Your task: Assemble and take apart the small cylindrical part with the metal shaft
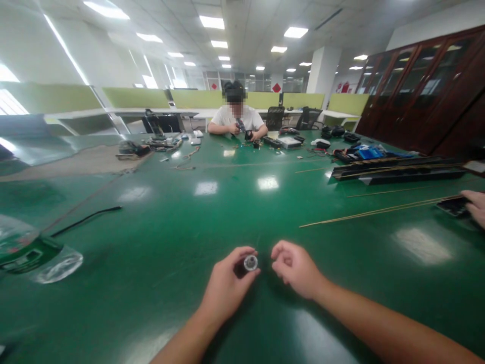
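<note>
Low in the middle of the view, my left hand (227, 285) is wrapped round a short dark cylinder with a silvery, ring-shaped end (250, 262). That round end faces up towards me, between thumb and fingers; its exact kind does not show. Just to the right, apart from the cylinder, is my right hand (297, 268), its fingers curled in and the thumb close against them. Whatever those fingers may hold is hidden. Both hands are over the green tabletop (170, 227).
A plastic bottle (34, 253) lies at the left near a black cable (87, 220). Thin brass-coloured rods (364, 213) and black channels (401, 169) lie right. Another person's hand (475, 206) touches a dark object at the right edge. Opposite sits a person (252, 116) holding a dark tool.
</note>
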`<state>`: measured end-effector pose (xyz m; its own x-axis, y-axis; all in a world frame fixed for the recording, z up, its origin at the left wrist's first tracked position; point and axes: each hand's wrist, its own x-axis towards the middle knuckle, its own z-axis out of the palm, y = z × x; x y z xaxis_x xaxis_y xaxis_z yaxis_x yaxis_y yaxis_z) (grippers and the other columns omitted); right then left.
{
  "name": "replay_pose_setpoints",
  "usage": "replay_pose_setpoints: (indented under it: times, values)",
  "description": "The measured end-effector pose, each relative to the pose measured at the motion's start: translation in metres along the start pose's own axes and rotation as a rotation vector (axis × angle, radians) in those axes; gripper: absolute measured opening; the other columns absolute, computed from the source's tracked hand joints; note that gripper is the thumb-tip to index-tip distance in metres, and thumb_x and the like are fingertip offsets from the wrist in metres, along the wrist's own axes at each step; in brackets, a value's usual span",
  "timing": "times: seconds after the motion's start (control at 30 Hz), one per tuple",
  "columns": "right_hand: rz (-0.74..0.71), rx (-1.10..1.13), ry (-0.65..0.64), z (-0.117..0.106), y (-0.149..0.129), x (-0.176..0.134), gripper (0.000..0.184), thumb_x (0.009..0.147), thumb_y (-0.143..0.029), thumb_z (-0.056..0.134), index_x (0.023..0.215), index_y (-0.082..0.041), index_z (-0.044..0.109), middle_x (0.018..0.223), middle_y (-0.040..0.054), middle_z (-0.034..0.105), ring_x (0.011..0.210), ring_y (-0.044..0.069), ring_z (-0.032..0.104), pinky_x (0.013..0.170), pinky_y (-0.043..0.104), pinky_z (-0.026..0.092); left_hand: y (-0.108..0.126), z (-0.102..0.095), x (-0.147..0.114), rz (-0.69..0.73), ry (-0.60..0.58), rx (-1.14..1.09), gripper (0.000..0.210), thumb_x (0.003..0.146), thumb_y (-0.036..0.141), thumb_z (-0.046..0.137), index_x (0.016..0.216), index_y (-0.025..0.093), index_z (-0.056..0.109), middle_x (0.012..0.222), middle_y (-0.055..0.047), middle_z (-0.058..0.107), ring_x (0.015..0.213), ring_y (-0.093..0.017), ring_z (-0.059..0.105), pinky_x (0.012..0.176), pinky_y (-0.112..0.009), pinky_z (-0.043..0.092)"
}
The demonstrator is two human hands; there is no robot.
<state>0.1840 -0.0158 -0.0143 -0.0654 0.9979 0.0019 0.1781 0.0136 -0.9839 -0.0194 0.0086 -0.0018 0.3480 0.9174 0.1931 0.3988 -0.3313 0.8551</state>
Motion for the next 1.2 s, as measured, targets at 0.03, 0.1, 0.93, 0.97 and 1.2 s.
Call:
replay_pose_setpoints:
  times: [0.03, 0.1, 0.93, 0.97, 1.2]
  values:
    - [0.082, 0.030, 0.018, 0.003, 0.001, 0.004, 0.015, 0.074, -0.015, 0.057, 0.089, -0.018, 0.054, 0.056, -0.0065, 0.052, 0.044, 0.009, 0.045, 0.043, 0.019, 0.032, 0.000, -0.001, 0.001, 0.002, 0.011, 0.020, 0.030, 0.078, 0.023, 0.070, 0.108, 0.025, 0.068, 0.106, -0.002, 0.073, 0.100, -0.021, 0.068, 0.092, -0.034, 0.054]
    - [0.196, 0.057, 0.012, 0.008, 0.002, 0.010, 0.020, 0.074, -0.013, 0.054, 0.093, -0.018, 0.053, 0.056, -0.0066, 0.055, 0.039, 0.009, 0.043, 0.039, 0.019, 0.031, -0.002, -0.003, 0.002, 0.010, 0.047, 0.058, 0.026, 0.077, 0.022, 0.069, 0.103, 0.025, 0.071, 0.105, -0.003, 0.073, 0.099, -0.022, 0.068, 0.092, -0.037, 0.054]
    - [-0.177, -0.331, -0.153, 0.002, 0.008, 0.004, 0.026, 0.077, -0.010, 0.060, 0.101, -0.019, 0.065, 0.064, -0.0050, 0.062, 0.051, 0.009, 0.052, 0.050, 0.019, 0.036, 0.000, 0.000, 0.000, 0.005, -0.115, -0.105, 0.023, 0.081, 0.025, 0.067, 0.101, 0.022, 0.057, 0.122, -0.009, 0.068, 0.115, -0.023, 0.064, 0.102, -0.040, 0.050]
    - [-0.178, -0.330, -0.152, 0.002, 0.008, 0.004, 0.026, 0.077, -0.010, 0.060, 0.101, -0.019, 0.065, 0.064, -0.0050, 0.062, 0.051, 0.009, 0.052, 0.050, 0.019, 0.036, 0.001, 0.000, 0.000, 0.001, -0.116, -0.096, 0.024, 0.082, 0.026, 0.068, 0.103, 0.022, 0.057, 0.121, -0.009, 0.069, 0.112, -0.023, 0.066, 0.099, -0.039, 0.051]
    - [-0.181, -0.343, -0.156, 0.001, 0.009, 0.004, 0.028, 0.077, -0.010, 0.058, 0.103, -0.020, 0.065, 0.064, -0.0049, 0.063, 0.052, 0.010, 0.053, 0.051, 0.020, 0.036, 0.003, -0.001, 0.002, 0.008, -0.120, -0.101, 0.021, 0.084, 0.030, 0.068, 0.100, 0.021, 0.058, 0.102, -0.004, 0.072, 0.095, -0.020, 0.069, 0.087, -0.030, 0.053]
